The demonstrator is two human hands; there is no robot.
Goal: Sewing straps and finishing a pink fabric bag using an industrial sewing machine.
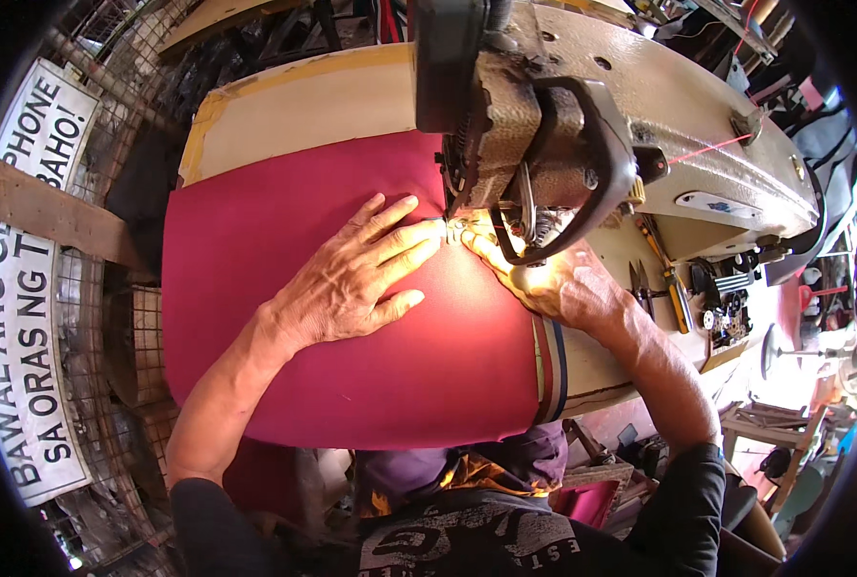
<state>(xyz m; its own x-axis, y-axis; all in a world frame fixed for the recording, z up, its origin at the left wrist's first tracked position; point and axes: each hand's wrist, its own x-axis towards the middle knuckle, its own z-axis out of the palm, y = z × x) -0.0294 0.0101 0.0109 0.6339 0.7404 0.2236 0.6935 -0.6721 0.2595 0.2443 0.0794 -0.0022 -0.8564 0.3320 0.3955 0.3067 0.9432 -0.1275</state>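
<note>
Magenta fabric (342, 394) covers much of the sewing table, its upper edge running to the needle area of a heavy sewing machine (659, 135). My left hand (347, 279) lies flat on the fabric, fingers spread, the index fingertip just left of the presser foot (452, 229). My right hand (568, 284) rests at the fabric's right side, fingers reaching toward the foot under the lit machine head, partly hidden by a dark curved bracket (597, 183). Red thread (707, 149) runs to the machine. Narrow striped bands (554, 375) lie beside the fabric's right edge.
On the table right of my right hand are scissors (640, 288), a yellow-handled tool (679, 308) and small metal parts (722, 298). A pale board (294, 96) lies behind the fabric. A wire grid (130, 356) with a white sign (34, 404) stands at left; clutter fills the right.
</note>
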